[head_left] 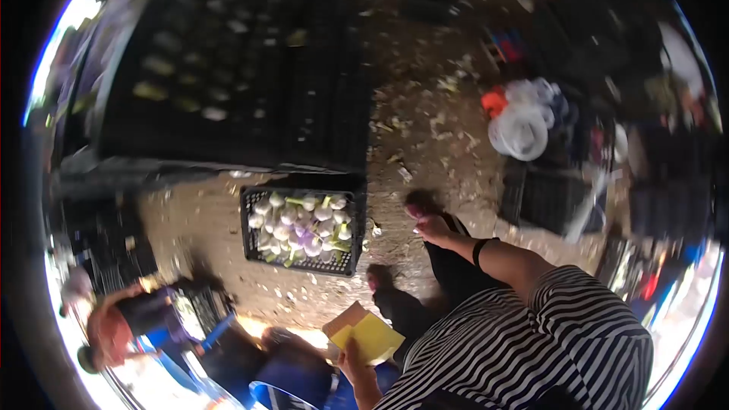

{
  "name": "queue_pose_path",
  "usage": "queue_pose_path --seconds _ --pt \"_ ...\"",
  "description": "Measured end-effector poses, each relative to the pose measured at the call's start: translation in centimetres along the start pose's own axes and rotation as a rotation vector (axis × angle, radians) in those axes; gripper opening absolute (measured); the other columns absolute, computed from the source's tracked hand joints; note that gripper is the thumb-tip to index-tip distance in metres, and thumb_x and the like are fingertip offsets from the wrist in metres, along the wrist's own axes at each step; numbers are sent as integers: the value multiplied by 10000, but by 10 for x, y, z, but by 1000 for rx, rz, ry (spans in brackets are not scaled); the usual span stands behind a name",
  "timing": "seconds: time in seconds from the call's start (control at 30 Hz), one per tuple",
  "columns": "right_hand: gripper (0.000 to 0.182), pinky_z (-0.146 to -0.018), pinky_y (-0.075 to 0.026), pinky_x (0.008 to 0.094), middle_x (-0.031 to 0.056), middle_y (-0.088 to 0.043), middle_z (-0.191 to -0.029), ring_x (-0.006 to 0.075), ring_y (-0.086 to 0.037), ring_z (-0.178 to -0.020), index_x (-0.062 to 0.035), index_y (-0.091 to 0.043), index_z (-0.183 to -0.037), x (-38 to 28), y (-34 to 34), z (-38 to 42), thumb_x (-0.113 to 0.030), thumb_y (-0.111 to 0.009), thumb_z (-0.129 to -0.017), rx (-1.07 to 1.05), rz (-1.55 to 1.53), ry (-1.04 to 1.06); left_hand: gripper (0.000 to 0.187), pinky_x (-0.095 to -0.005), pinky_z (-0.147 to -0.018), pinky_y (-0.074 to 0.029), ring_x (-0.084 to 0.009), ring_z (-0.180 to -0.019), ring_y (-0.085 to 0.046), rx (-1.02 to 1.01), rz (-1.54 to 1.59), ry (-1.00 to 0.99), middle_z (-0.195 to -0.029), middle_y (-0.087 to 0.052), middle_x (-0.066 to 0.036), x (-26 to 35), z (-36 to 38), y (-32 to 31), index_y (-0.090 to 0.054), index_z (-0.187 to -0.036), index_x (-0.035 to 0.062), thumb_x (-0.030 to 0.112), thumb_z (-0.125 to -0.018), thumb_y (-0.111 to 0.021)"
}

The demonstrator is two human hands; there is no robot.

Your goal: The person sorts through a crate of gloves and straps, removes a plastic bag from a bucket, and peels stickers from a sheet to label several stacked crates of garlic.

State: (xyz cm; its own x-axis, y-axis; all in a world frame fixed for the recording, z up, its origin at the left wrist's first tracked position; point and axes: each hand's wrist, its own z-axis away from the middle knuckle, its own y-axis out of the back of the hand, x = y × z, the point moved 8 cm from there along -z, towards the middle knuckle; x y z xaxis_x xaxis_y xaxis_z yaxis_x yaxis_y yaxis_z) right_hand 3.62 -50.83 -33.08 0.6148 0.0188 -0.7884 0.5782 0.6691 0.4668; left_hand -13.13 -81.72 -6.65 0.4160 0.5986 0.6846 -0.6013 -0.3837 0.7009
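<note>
Head view: your left hand [351,355] gripped a yellow notepad [370,336] by its near edge, long axis angled away from you. Your right hand [433,228] hung free, fingers loosely apart, the nearer hand to the crate of turnips [302,232] on the dirt floor [425,129].

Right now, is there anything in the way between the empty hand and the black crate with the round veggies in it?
Nothing visible blocks it. The right hand hangs open over bare dirt ground, and the black crate of pale bulbs sits apart from it across open ground. The left hand holds yellow cards, off that path.
</note>
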Motion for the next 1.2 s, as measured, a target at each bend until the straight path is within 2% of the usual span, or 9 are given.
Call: queue_pose_path --seconds 0.03,0.27,0.33,0.4,0.6,0.67,0.93,1.03,1.2 --pt "276 -539 -473 374 130 -581 -575 261 -605 -561 -41 -619 -677 -5 -3 7 -285 -619 -806 -9 161 14 311 -315 -722 -527 -211 -831 -635 130 757 585 -972 -639 -113 -31 -5 -3 -596 -1098 -56 140 -857 -605" --pt "227 -663 -510 442 163 -665 -819 349 -646 -760 -78 -680 -792 64 -128 44 -286 -590 -808 176 48 -264 297 -293 -693 -537 -191 -799 -653 -159 510 556 -937 -653 -102 -102 -15 48 -597 -1090 -56 147 -873 -606" --pt "208 -663 -512 449 165 -668 -825 359 -644 -754 -109 -686 -841 81 -175 52 -283 -572 -823 301 -154 -552 311 -351 -739 -538 -317 -828 -664 -490 -290 -249 -975 -651 -195 -72 -11 50 -589 -1117 -55 98 -852 -532" --pt "198 -675 -512 442 168 -669 -840 361 -643 -780 -135 -684 -888 79 -212 49 -278 -555 -840 274 -234 -599 378 -351 -735 -540 -268 -906 -649 -432 174 448 -1057 -645 -189 -184 22 72 -540 -1272 47 143 -906 -549" --pt "187 -695 -500 433 155 -647 -908 358 -628 -813 -80 -673 -883 70 -282 44 -197 -528 -867 429 -346 -480 357 -325 -746 -525 -209 -915 -622 -511 -215 163 -1081 -635 -155 -182 9 45 -579 -1224 29 232 -930 -556" --pt "150 -659 -499 405 140 -645 -857 336 -630 -776 -67 -675 -870 63 -283 46 -158 -556 -862 514 -363 -463 403 -306 -751 -513 -181 -901 -611 -363 34 774 -1079 -631 -105 -198 13 36 -595 -1200 8 300 -923 -579" --pt "117 -653 -474 369 99 -607 -795 278 -605 -738 -90 -700 -888 39 -298 52 -118 -591 -852 568 -552 -425 407 -255 -616 -455 -113 -762 -557 -329 -61 854 -955 -627 -52 -203 10 4 -600 -1180 -13 267 -886 -626" --pt "123 -650 -472 375 103 -602 -789 283 -604 -743 -84 -700 -867 36 -306 50 -137 -590 -867 580 -569 -397 334 -313 -701 -533 -239 -826 -665 -331 263 846 -968 -654 -145 -205 15 -10 -583 -1109 -69 175 -884 -557" --pt "235 -781 -485 347 122 -587 -1039 243 -606 -936 -121 -650 -1112 28 -336 58 -133 -530 -911 331 -753 -594 373 -284 -704 -514 -176 -858 -638 -336 247 837 -988 -638 -113 -191 14 -21 -575 -1120 -67 237 -903 -561"
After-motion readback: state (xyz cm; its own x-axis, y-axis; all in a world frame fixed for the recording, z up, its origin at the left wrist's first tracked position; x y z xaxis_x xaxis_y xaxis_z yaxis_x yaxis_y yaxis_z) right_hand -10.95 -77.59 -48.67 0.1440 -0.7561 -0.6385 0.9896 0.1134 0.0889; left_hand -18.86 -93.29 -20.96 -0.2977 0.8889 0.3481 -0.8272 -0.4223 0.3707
